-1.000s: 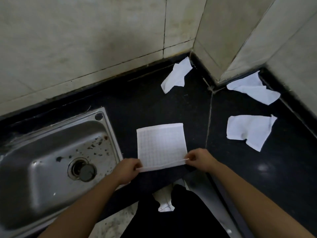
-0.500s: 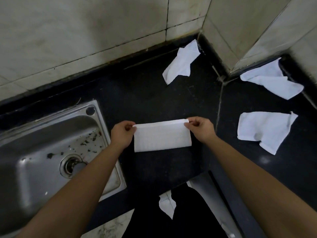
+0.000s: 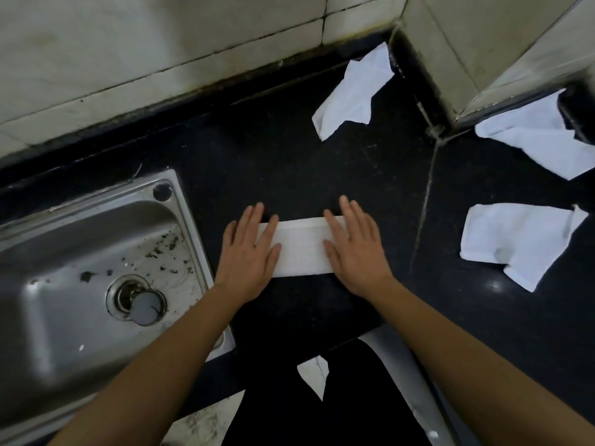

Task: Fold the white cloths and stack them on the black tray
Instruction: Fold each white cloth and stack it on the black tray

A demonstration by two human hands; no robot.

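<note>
At the bottom edge, the person's black clothing [image 3: 338, 407] fills the gap between 2 bare forearms that reach forward over the front edge of a black countertop [image 3: 289, 156]. The left hand [image 3: 249, 252] lies flat, palm down, with its fingers straight and slightly spread. It presses on the left end of a folded white cloth [image 3: 302, 249]. The right hand [image 3: 354, 249] lies the same way on the cloth's right end, fingers straight and curled round nothing. The folded white cloth is a narrow strip lying flat on the countertop, partly under the 2 hands. Its long side runs left to right, and a faint grid texture shows on its bare middle.

To the left, a stainless steel sink [image 3: 80, 252] is set into the countertop, its right rim just beside the left hand. Dark specks dot the basin, and a round grey plug [image 3: 146, 309] sits at the drain.

To the right, past a pale seam [image 3: 425, 201] in the countertop, 3 loose white cloths lie unfolded. The right-hand cloth [image 3: 521, 239] is crumpled, well apart from the hands. Farther back, the far-right cloth [image 3: 531, 140] lies rumpled against the foot of a tiled column [image 3: 483, 43]. The back cloth [image 3: 351, 94] lies crumpled left of that column, its far tip up in the corner where the column meets the stained tiled wall [image 3: 128, 59] behind the countertop.
</note>
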